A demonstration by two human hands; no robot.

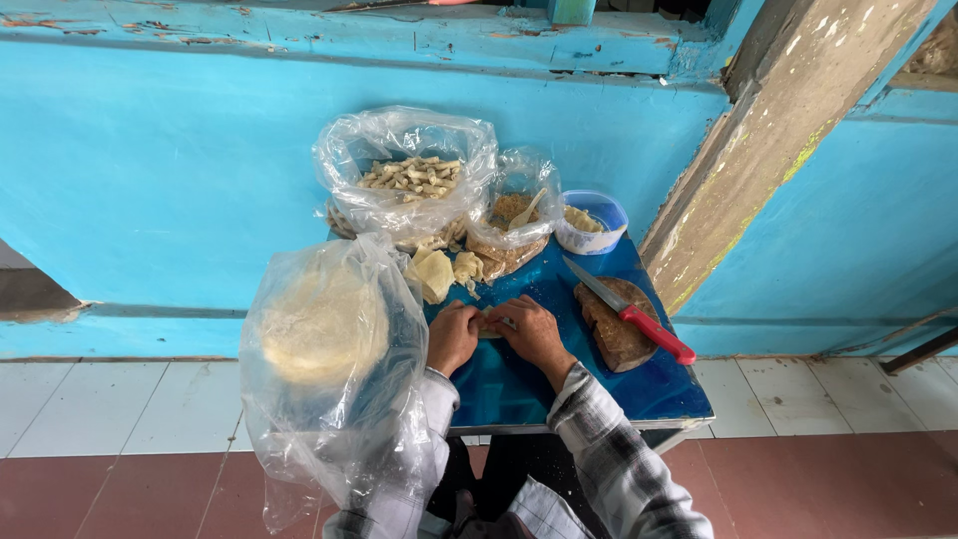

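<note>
My left hand (pixel 452 337) and my right hand (pixel 529 332) meet over the blue table (pixel 649 394), fingers pinched together on a small pale piece of filled wrapper (pixel 491 326) lying between them. A few folded pale wrappers (pixel 433 273) lie just beyond my hands. A large clear bag with a stack of round pale sheets (pixel 321 329) stands at my left. A red-handled knife (pixel 631 312) rests on a round wooden board (pixel 618 330) to my right.
At the table's far edge stand a clear bag full of small rolled pieces (pixel 409 178), a smaller bag of brownish filling with a spoon (pixel 512 222) and a small plastic bowl (pixel 591 221). A blue wall rises behind, a slanted post (pixel 758 140) at right, tiled floor below.
</note>
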